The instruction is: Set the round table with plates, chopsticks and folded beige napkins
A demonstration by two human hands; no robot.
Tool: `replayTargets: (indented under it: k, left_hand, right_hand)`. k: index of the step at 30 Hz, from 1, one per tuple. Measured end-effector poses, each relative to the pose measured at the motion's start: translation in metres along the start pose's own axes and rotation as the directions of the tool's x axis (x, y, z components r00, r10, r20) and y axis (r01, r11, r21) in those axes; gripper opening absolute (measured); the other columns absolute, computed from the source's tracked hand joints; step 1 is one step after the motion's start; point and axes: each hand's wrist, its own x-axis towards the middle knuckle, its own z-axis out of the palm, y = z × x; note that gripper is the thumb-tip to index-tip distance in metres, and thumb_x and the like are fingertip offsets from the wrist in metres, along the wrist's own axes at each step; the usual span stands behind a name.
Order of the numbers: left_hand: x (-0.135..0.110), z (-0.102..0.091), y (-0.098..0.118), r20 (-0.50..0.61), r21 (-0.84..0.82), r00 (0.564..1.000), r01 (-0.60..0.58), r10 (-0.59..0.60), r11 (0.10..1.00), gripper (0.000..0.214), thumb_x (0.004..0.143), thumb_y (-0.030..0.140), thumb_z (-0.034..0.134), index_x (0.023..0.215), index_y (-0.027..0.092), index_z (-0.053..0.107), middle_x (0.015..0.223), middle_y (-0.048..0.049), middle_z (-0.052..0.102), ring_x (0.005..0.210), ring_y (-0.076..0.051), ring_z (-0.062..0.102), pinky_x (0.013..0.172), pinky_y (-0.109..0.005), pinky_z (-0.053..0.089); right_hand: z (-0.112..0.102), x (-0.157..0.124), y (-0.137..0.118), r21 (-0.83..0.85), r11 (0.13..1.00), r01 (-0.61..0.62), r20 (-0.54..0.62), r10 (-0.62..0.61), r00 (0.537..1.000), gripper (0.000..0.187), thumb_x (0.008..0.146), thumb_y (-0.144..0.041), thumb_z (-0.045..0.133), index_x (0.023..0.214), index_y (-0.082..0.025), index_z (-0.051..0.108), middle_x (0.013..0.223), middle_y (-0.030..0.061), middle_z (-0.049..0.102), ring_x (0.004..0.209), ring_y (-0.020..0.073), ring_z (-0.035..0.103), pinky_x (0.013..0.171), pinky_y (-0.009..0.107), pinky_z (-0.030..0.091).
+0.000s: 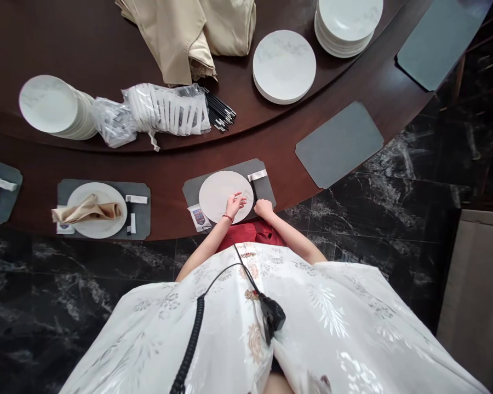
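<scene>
My left hand (235, 206), with a red bracelet at the wrist, is over the right part of a round white plate (219, 191). Its fingers are loosely bent and apart, with nothing in them. Just right of the plate, my right hand (263, 208) is closed at the lower end of a thin black strip (253, 189); what its fingers hold is hidden. Above it lies a white paper-wrapped piece (257, 175). Plate and wrapped piece rest on a grey placemat (193, 189). A white packet with a printed crest (199, 217) sticks out at the placemat's lower left corner.
Left stands another setting with a folded beige napkin (92, 210) on a plate. On the raised inner tabletop are plate stacks (49, 104), bagged white packets (168, 109), black chopsticks (221, 112) and beige cloths (181, 33). Bare grey placemats (339, 145) lie right. A cable hangs before me.
</scene>
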Motion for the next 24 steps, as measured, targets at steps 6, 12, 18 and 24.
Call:
replayTargets:
  k: [6, 12, 18, 24]
  left_hand:
    - [0.004, -0.012, 0.0, 0.01, -0.01, 1.0, 0.025, -0.025, 1.0, 0.025, 0.093, 0.023, 0.054, 0.117, 0.015, 0.055, 0.096, -0.0092, 0.072, 0.072, -0.01, 0.068, 0.069, -0.021, 0.05]
    - [0.012, -0.036, 0.011, -0.053, -0.052, 0.997, -0.061, 0.058, 0.997, 0.028, 0.089, 0.026, 0.061, 0.114, 0.015, 0.058, 0.096, -0.0093, 0.071, 0.074, -0.011, 0.068, 0.07, -0.023, 0.05]
    - [0.046, -0.098, 0.076, -0.183, 0.061, 0.916, -0.352, 0.357, 0.934, 0.021, 0.089, 0.021, 0.058, 0.108, 0.016, 0.063, 0.096, -0.0094, 0.071, 0.079, -0.014, 0.067, 0.076, -0.024, 0.052]
    - [0.124, -0.214, 0.221, -0.342, 0.428, 0.64, -0.545, 0.688, 0.72, 0.023, 0.091, 0.016, 0.052, 0.108, 0.012, 0.067, 0.116, -0.0146, 0.067, 0.11, -0.02, 0.062, 0.105, -0.03, 0.044]
  right_hand:
    - [-0.012, 0.004, -0.001, -0.017, 0.998, -0.053, 0.051, 0.053, 0.997, 0.036, 0.092, -0.028, 0.055, 0.112, -0.003, 0.071, 0.113, 0.0266, 0.068, 0.108, 0.031, 0.067, 0.093, 0.034, 0.05]
    - [-0.071, 0.05, 0.022, -0.127, 0.991, -0.033, -0.292, -0.005, 0.956, 0.051, 0.097, -0.025, 0.046, 0.147, -0.011, 0.042, 0.143, 0.0255, 0.048, 0.123, 0.031, 0.053, 0.093, 0.038, 0.049]
    - [-0.099, 0.085, 0.032, -0.314, 0.949, 0.026, -0.264, -0.114, 0.958, 0.043, 0.098, -0.013, 0.03, 0.133, -0.014, 0.055, 0.145, 0.0212, 0.047, 0.118, 0.0268, 0.052, 0.089, 0.035, 0.048]
    - [-0.093, 0.08, 0.044, -0.357, 0.934, 0.02, -0.254, -0.118, 0.96, 0.044, 0.093, -0.01, 0.039, 0.133, -0.015, 0.056, 0.152, 0.0175, 0.042, 0.12, 0.0242, 0.055, 0.091, 0.031, 0.049]
